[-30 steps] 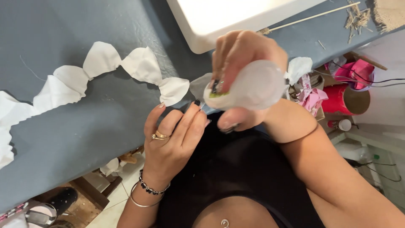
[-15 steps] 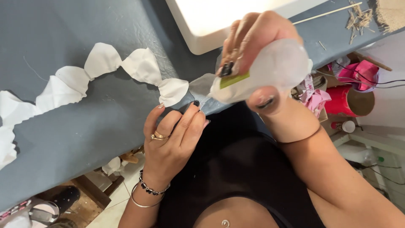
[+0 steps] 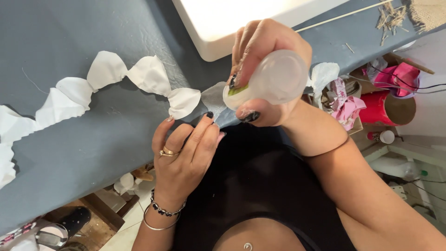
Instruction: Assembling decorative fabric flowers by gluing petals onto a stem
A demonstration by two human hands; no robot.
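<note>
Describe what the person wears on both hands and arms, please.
Both arms are bare, with no sleeves. The left hand has a gold ring, and its wrist carries a dark beaded bracelet and a thin silver bangle. The right hand wears no jewellery. Nails on both are dark polished.

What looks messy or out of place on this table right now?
Mostly the far right corner: a heap of short wooden stick pieces lies scattered beside a long thin stick. The white fabric petals run in an uneven chain. No glue spill shows near the squeeze bottle in the right hand.
</note>
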